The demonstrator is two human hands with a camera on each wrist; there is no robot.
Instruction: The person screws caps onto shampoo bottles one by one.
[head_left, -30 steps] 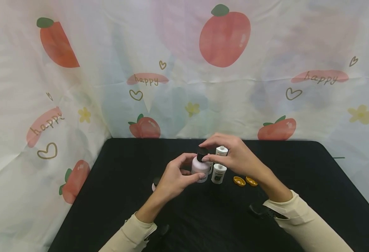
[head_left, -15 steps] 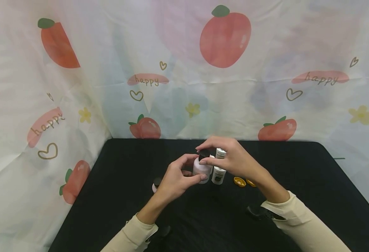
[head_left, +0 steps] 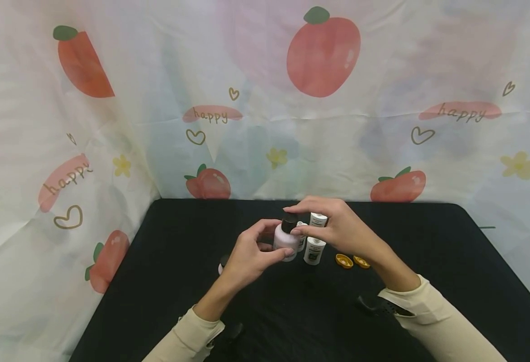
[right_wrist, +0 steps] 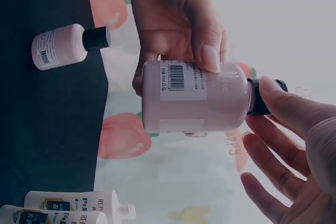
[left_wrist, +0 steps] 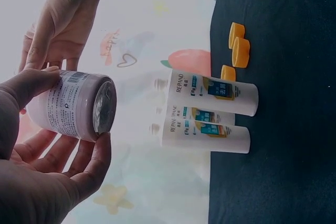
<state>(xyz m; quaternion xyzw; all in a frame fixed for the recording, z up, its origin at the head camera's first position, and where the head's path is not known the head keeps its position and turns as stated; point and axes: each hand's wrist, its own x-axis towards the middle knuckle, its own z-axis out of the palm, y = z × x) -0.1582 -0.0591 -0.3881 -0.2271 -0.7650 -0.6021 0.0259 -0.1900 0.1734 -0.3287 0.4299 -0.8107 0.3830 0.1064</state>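
A pale pink bottle [right_wrist: 194, 95] with a black cap [head_left: 289, 222] is raised above the black table. My left hand [head_left: 252, 251] grips the bottle's body, thumb on the near side and fingers behind. My right hand [head_left: 339, 229] pinches the cap between thumb and fingers. In the left wrist view the bottle's round base [left_wrist: 105, 106] faces the camera, and the right hand is beyond it. Just right of the bottle stand three uncapped white REPAND bottles, the front one [head_left: 314, 251] beside my right hand; the rear one [head_left: 318, 219] is partly hidden.
Three yellow caps lie right of the white bottles, one of them [head_left: 343, 261] nearest in the head view. A second pink bottle [right_wrist: 60, 48] with a black cap stands at the left, mostly hidden behind the left wrist in the head view. A printed cloth [head_left: 265, 151] encloses the table.
Both hands and the pink bottle shift slightly right, then back left. The left hand keeps its grip on the bottle and the right hand stays on its cap.
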